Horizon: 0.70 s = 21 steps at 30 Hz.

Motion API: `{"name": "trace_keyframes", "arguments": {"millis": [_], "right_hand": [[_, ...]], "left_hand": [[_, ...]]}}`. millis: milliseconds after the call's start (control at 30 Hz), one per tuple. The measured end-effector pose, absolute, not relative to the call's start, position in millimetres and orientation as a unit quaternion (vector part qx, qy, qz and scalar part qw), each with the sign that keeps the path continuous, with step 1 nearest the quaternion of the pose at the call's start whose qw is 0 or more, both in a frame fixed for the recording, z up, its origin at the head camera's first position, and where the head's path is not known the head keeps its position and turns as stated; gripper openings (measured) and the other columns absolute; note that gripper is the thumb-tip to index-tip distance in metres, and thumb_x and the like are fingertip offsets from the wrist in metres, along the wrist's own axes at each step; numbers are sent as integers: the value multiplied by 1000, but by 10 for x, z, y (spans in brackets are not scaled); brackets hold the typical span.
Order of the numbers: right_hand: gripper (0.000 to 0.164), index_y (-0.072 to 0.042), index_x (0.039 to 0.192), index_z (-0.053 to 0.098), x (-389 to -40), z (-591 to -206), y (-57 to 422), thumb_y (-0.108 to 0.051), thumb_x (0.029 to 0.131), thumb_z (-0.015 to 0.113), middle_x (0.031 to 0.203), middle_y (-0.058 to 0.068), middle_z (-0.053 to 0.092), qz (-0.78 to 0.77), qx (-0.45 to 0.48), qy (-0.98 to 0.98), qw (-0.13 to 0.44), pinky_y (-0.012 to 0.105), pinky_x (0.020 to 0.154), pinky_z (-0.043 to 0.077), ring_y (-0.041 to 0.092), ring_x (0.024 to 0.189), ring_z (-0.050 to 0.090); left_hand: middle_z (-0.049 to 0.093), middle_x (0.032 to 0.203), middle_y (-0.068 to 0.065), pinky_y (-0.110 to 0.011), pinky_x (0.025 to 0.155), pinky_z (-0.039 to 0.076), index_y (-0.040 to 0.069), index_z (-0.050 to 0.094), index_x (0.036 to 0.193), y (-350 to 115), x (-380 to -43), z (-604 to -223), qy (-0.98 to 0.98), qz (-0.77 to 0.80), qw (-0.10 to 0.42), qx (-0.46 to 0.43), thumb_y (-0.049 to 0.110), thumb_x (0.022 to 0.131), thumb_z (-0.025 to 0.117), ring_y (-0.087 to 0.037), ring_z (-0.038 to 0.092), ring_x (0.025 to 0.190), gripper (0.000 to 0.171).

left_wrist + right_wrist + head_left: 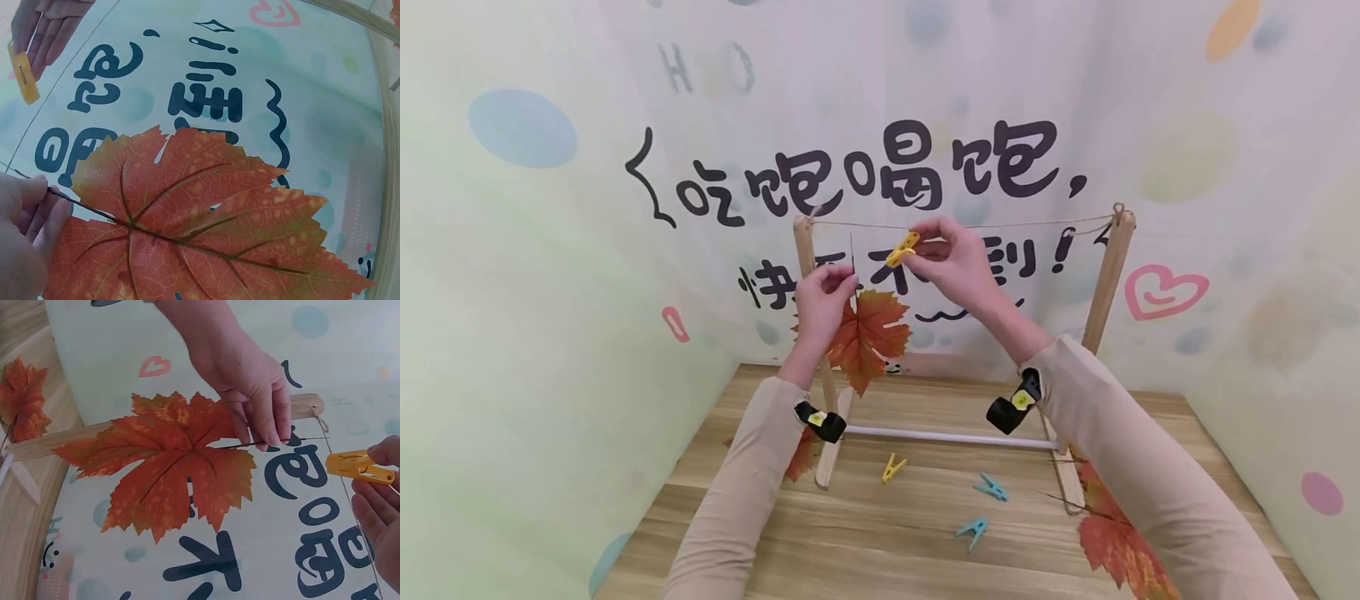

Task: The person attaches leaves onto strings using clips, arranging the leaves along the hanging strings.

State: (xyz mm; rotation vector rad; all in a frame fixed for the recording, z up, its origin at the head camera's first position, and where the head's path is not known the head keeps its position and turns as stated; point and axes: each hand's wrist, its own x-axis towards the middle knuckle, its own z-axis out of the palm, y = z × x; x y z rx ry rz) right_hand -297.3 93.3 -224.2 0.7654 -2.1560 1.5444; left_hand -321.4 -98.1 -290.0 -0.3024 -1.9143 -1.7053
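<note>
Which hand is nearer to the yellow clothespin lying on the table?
Left. The left hand holds the leaf almost above the yellow clothespin; the right hand is higher, at the string.

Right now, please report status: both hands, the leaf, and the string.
Left hand pinches maple leaf by its stem, below the string. Right hand pinches yellow clothespin at the string. Nothing between them.

Matt veined fabric leaf (pixel 868 333); smooth plastic peg (pixel 902 249); wooden rack (pixel 1105 287).

Looks like I'm in a little staged craft booth: pastel dotted backdrop (pixel 520 250) with cartoon lettering (pixel 880 171) wrapped round a small wooden worktop (pixel 925 550).
</note>
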Motion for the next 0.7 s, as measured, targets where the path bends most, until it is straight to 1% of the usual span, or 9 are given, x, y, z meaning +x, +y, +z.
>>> {"name": "trace_keyframes", "arguments": {"millis": [100,200,367,467,567,700], "right_hand": [[34,1,109,58,-2985,-2176,902,-8,79,70,102,12,62,551,267,-767,192,24,79,51,19,92,64],[34,0,109,59,-2996,-2125,881,-8,78,71,100,12,63,559,262,-762,195,25,79,51,19,91,64],[33,3,109,59,-3047,-2070,840,-2,78,69,101,16,63,588,256,-741,197,25,78,52,20,92,63],[34,5,110,58,-3090,-2056,826,-1,77,69,102,17,62,603,242,-734,198,25,79,51,19,92,63],[33,4,109,58,-3128,-2049,819,-2,78,69,102,15,62,617,227,-727,200,24,81,50,17,91,62],[31,3,107,59,-3163,-2039,805,-4,78,70,99,14,63,638,224,-707,208,24,81,51,15,86,63]], "left_hand": [[64,92,-19,-17,68,51,-7,64,96,-973,-3228,-2878,-708,-638,283,-106,3,80,67,-10,59,74,19],[64,92,-18,-17,67,51,-6,65,96,-967,-3236,-2853,-710,-636,286,-99,3,80,67,-10,59,73,18],[65,90,-18,-16,64,50,-5,65,95,-971,-3255,-2821,-708,-638,287,-93,4,80,68,-9,58,69,18],[65,90,-19,-16,63,50,-5,65,95,-966,-3269,-2816,-705,-643,285,-91,4,80,68,-7,58,68,18],[65,90,-21,-16,62,50,-7,65,95,-955,-3283,-2816,-699,-649,284,-94,3,79,68,-6,58,67,19],[64,91,-21,-16,64,51,-8,65,96,-939,-3291,-2806,-691,-657,286,-92,2,79,68,-6,58,68,19]]}}
